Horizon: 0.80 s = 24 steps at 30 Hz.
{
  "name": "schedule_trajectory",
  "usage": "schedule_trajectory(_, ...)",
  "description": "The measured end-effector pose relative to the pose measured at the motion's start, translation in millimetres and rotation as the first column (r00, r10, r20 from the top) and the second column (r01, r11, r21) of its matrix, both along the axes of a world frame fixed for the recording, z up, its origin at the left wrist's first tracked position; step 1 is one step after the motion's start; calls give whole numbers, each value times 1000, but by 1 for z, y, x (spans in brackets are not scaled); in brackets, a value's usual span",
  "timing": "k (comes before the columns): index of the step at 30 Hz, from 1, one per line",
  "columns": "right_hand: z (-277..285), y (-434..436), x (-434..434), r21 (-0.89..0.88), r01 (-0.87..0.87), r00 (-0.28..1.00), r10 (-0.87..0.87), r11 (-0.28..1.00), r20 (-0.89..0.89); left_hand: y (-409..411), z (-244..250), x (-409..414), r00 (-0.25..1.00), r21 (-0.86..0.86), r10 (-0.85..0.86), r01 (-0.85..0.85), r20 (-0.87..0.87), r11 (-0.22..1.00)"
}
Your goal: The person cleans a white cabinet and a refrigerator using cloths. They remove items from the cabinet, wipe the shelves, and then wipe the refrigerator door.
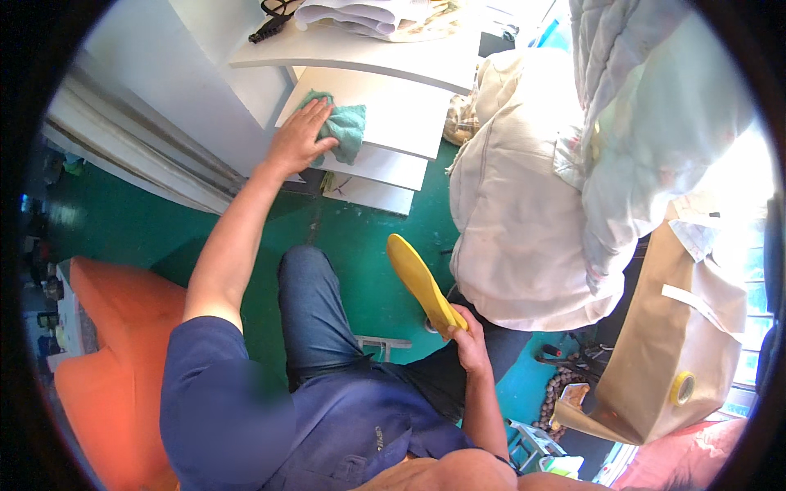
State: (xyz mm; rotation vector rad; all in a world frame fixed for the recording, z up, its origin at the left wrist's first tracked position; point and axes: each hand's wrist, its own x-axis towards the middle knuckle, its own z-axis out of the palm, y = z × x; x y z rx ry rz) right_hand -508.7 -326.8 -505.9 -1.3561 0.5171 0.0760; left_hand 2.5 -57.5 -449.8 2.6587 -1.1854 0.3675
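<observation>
My left hand (305, 136) reaches to a white shelf unit and holds a crumpled green cloth (347, 134) down against a white shelf board (393, 104). Its fingers lie over the cloth, and the palm side is hidden. In my right hand (471, 340) is a yellow shoe insole (412, 270), gripped at the heel end between thumb and fingers. The toe end points up and away from me, over the green floor (368, 270) between my knees. A second yellow layer shows at the heel, and I cannot tell if it is a separate insole.
An upper shelf board (368, 55) bears folded white material and a black cord (270, 27). To the right hang bulky off-white fabric covers (528, 215). Beyond stands a tan covered object (651, 344) with a yellow tape roll (683, 388). An orange chair (123, 344) is at left.
</observation>
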Motion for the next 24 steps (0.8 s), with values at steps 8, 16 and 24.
schedule_trajectory(8,6,6,10,10,-20,1000,20,1000,-14,-106,-8,-64,977,-57,-180,187,116,981)
schedule_trajectory(16,0,3,4,13,3,1000,-2,1000,-29,-85,-10,-76,956,-273,-224,271,191,923)
schedule_trajectory(24,2,6,9,5,-28,999,28,1000,-21,-100,-6,-69,963,-209,-166,211,214,955)
